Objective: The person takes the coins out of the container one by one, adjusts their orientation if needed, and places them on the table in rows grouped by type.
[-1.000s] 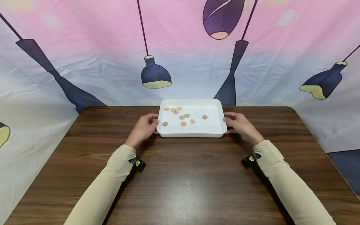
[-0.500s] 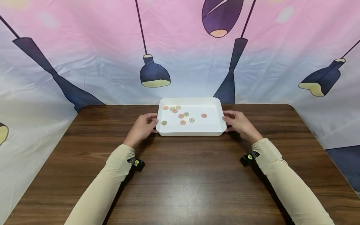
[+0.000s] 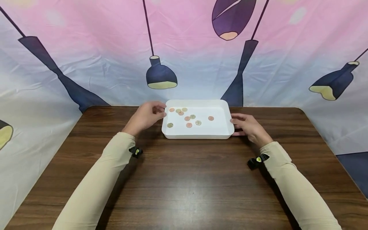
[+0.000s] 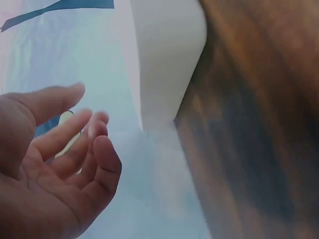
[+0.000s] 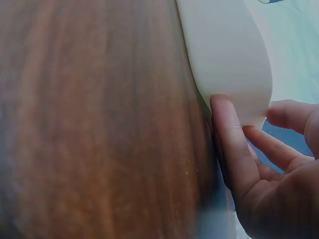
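Observation:
A shallow white tray (image 3: 215, 130) sits near the back edge of the brown wooden table, with several copper-coloured and gold-coloured coins (image 3: 198, 123) scattered in it, mostly towards its left half. My left hand (image 3: 146, 116) is beside the tray's back left corner. In the left wrist view that hand (image 4: 65, 169) is apart from the tray wall (image 4: 167, 64), its fingers loosely bent with nothing between them. My right hand (image 3: 249, 127) holds the tray's right end. The right wrist view shows its thumb at the rim and a finger (image 5: 232, 134) against the outer wall.
The dark wood-grain table (image 3: 184, 179) spreads out in front of the tray. Close behind it hangs a pink and blue curtain (image 3: 195, 70) printed with lamps. A small black camera (image 3: 136, 152) is strapped to each wrist.
My left hand has let go of the tray's left end and moved up and back from it. The right hand stays at the right end. Tray and coins keep their places.

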Demonstrator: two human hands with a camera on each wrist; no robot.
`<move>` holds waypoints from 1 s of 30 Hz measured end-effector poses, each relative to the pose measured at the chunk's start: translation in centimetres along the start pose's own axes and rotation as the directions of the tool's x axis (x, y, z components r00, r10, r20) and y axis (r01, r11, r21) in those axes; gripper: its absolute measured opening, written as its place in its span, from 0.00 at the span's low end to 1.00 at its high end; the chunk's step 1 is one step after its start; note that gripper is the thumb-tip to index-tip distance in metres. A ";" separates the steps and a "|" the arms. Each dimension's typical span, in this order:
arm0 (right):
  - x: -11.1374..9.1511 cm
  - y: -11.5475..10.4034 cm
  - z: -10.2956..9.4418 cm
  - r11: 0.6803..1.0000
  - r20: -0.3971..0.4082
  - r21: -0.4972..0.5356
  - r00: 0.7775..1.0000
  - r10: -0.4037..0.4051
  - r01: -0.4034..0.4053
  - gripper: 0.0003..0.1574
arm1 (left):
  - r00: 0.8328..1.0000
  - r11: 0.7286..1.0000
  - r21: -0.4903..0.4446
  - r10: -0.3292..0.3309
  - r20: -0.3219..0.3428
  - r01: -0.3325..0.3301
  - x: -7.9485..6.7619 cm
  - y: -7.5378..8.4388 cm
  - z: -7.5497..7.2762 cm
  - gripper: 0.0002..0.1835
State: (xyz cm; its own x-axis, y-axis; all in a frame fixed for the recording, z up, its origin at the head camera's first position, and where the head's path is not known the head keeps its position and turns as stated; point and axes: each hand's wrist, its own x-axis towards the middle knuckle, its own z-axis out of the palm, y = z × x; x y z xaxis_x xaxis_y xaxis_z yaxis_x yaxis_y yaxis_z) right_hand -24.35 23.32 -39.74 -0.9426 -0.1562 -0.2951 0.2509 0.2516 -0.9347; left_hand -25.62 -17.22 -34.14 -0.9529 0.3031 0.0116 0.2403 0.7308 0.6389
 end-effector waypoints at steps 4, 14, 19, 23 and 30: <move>0.1 0.2 -0.3 1.000 0.003 0.008 1.000 0.004 -0.004 0.37 | 0.990 0.993 0.112 0.027 0.137 -0.042 1.3 1.0 0.2 0.20; 0.0 0.5 0.0 1.000 0.029 0.027 1.000 0.008 -0.009 0.37 | 0.966 0.855 0.498 0.011 0.259 -0.144 2.6 1.7 2.9 0.09; -0.1 0.4 0.1 1.000 0.029 0.027 1.000 0.007 -0.008 0.36 | 0.969 0.739 0.642 0.062 0.240 -0.206 2.8 1.9 3.8 0.03; 0.0 0.4 0.0 1.000 0.031 0.014 1.000 0.002 -0.002 0.36 | 0.967 0.693 0.679 0.112 0.231 -0.242 2.9 2.2 4.5 0.06; 0.0 0.5 -0.3 1.000 0.021 -0.002 1.000 0.002 -0.002 0.36 | 0.967 0.858 0.476 0.089 0.238 -0.196 3.1 3.0 5.6 0.07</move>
State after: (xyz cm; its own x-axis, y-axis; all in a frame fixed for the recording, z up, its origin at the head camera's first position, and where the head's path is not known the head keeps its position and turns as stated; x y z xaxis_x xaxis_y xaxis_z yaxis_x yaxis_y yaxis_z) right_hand -24.29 23.70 -40.16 -0.9373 -0.1758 -0.3011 0.2522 0.2542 -0.9337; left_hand -26.81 -10.63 -36.48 -0.8563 0.5035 -0.1151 0.4806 0.8583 0.1798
